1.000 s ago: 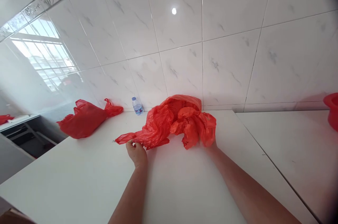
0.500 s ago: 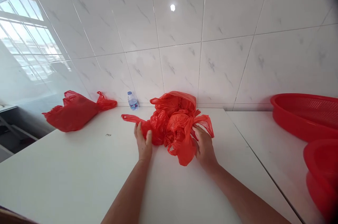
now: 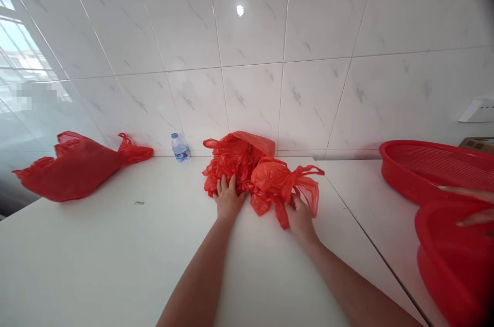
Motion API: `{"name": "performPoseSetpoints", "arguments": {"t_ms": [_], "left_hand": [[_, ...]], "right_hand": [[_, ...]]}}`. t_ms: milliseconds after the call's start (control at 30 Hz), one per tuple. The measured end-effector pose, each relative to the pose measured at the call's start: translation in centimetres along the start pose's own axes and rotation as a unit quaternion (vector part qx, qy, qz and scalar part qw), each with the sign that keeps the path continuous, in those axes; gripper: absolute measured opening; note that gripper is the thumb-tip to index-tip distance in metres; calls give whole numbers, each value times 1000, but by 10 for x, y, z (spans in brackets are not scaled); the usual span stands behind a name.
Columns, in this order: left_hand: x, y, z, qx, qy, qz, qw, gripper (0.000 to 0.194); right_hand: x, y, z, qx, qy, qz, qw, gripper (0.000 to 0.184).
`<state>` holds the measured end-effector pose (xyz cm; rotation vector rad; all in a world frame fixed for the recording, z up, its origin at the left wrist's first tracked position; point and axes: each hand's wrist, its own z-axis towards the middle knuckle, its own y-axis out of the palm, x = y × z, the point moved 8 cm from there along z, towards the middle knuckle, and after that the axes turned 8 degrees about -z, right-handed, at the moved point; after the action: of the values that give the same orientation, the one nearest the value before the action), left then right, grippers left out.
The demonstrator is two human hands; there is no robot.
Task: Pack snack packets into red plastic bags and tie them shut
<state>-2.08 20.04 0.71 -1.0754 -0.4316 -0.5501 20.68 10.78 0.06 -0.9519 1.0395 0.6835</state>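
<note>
I see a heap of crumpled red bags (image 3: pixel 231 160) by the far wall (image 3: pixel 254 29). The left hand (image 3: pixel 228 201) lies on it, fingers spread. The right hand (image 3: pixel 303 220) pinches 1 loose bag (image 3: pixel 269 178) on the right. Left stand 1 bottle (image 3: pixel 180 148) and 1 bulging bag (image 3: pixel 85 170); right, 1 red basin (image 3: pixel 443 265).

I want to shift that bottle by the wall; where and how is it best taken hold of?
Probably around the labelled body of the plastic bottle, from the front: it's slim and upright near the tiled wall, apart from the red plastic bags, its near side unobstructed.
</note>
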Motion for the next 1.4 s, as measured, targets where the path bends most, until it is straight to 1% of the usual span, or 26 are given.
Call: {"name": "performPoseSetpoints", "arguments": {"t_ms": [100,200,267,300,367,433,500,567,633,700,733,767,800,867,933,1000,1033,1133,1200,1233,1300,1333,1400], "left_hand": [[-8,-2,11,27,-37,-5,999,67],[-10,-3,17,35,-50,-1,998,66],[-10,-5,18,39,-56,9,998,66],[-9,-7,17,42,-56,16,997,66],[-7,-10,14,46,-49,28,997,68],[-5,-13,7,48,-42,34,997,70],[-3,-18,-5,56,-43,29,997,73],[3,-24,-18,71,-37,19,997,73],[15,-31,-31,93,-5,12,996,72],[32,-34,-42,102,57,3,993,67],[43,-31,-47,91,102,-9,991,64],[54,-26,-51,69,150,-25,986,62],[65,-18,-54,34,196,-44,979,60],[86,5,-61,-60,271,-70,958,59],[102,30,-65,-140,309,-73,938,62],[115,53,-64,-189,322,-65,925,67],[121,62,-61,-199,322,-62,924,70],[131,87,-42,-200,299,-53,931,71],[132,96,-26,-181,264,-50,946,71],[131,98,-19,-167,244,-49,954,72],[129,93,-11,-136,215,-55,966,73],[129,88,-11,-123,215,-65,967,71],[131,74,-18,-108,234,-103,961,61]], "right_hand": [[21,-36,8,57,66,70,994,16],[37,-69,5,104,89,113,984,13],[40,-81,-2,116,86,128,981,11],[39,-83,-5,113,85,133,981,11],[34,-82,-14,103,85,137,982,8],[26,-76,-20,93,78,153,981,10],[13,-66,-25,71,51,186,979,16],[0,-52,-29,35,11,193,980,19],[-10,-38,-37,-1,-22,154,988,18],[-19,-23,-48,-40,-55,103,992,15],[-25,-16,-54,-63,-79,81,992,13],[-33,-9,-61,-86,-114,58,988,13],[-42,-3,-68,-107,-157,34,981,13],[-61,5,-82,-139,-248,-11,959,15],[-75,9,-93,-158,-312,-42,936,16],[-81,10,-98,-170,-333,-65,925,16],[-82,10,-98,-175,-332,-74,924,16],[-79,6,-95,-163,-324,-98,927,12],[-74,1,-89,-131,-320,-122,931,10],[-71,-1,-85,-111,-316,-135,933,12],[-63,-7,-73,-67,-300,-159,938,16],[-59,-12,-67,-44,-287,-169,942,17],[-51,-23,-53,2,-251,-181,951,20]]}}
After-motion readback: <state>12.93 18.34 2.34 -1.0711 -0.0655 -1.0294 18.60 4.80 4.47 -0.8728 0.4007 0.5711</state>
